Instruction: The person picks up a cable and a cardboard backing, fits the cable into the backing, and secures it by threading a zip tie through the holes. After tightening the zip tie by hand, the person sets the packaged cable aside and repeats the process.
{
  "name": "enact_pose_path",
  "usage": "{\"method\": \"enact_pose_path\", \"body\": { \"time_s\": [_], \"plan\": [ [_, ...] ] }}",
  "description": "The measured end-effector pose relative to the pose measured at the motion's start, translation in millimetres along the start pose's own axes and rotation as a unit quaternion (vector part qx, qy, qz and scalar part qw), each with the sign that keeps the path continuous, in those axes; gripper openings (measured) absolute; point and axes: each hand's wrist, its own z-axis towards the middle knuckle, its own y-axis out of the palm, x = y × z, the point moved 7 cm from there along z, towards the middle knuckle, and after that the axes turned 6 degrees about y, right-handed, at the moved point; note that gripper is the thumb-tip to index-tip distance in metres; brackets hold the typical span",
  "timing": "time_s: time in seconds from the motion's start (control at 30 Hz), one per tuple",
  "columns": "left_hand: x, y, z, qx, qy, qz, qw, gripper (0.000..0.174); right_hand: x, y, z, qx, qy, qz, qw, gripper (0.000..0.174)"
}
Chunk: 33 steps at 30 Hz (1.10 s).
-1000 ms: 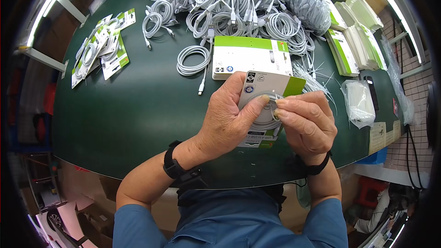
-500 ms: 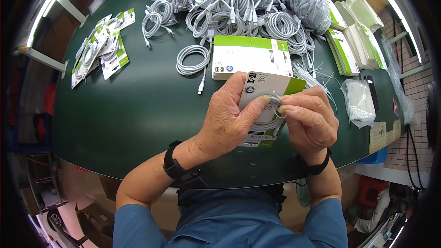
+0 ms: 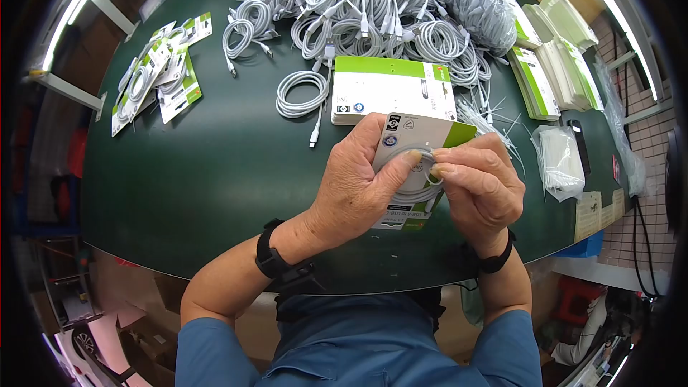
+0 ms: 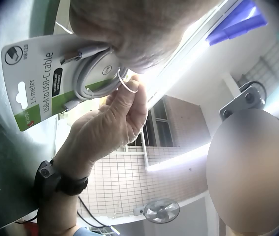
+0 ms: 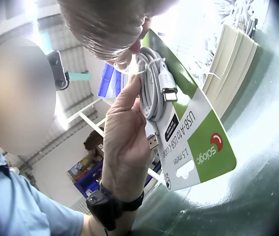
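Note:
My left hand (image 3: 351, 179) grips a white-and-green cable card (image 3: 428, 127), its thumb pressing a coiled white USB cable (image 5: 149, 83) against the card's face. Printing on the card reads USB-A to USB-C cable, 1.5 meter. Both plugs lie over the card, the USB-C plug (image 5: 167, 83) and the USB-A plug (image 5: 152, 140). With thumb and fingertips, my right hand (image 3: 484, 190) pinches a thin white tie (image 4: 124, 87) at the edge of the coil. In the left wrist view the tie makes a small loop beside the right thumb.
Behind the hands lies a stack of cards (image 3: 390, 86), with a single coiled cable (image 3: 301, 94) left of it. A large heap of cables (image 3: 337, 0) fills the back. Carded cables (image 3: 158, 75) lie at left; loose ties (image 3: 494, 129), card stacks (image 3: 534, 82) and a plastic-wrapped pack (image 3: 560, 161) at right.
My right hand has shifted slightly right, then a little back, still pinching the tie. The left hand and the card have barely moved.

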Motion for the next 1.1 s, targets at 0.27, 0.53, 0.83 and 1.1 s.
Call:
{"method": "enact_pose_path", "body": {
  "time_s": [0.27,0.53,0.83,1.1],
  "plan": [
    [2,2,0,-0.006,0.003,-0.014,1.000,0.036,4,2,0,-0.005,0.008,-0.006,1.000,0.030],
    [0,2,-2,-0.025,0.035,0.048,0.998,0.035,-9,5,6,-0.006,-0.024,-0.077,0.997,0.031],
    [0,0,-3,-0.009,0.026,0.051,0.998,0.031,-13,3,10,-0.010,-0.038,-0.085,0.996,0.036],
    [-3,-2,-2,0.017,0.032,0.059,0.998,0.031,6,-2,20,-0.075,0.086,0.014,0.993,0.027]
  ]
}}
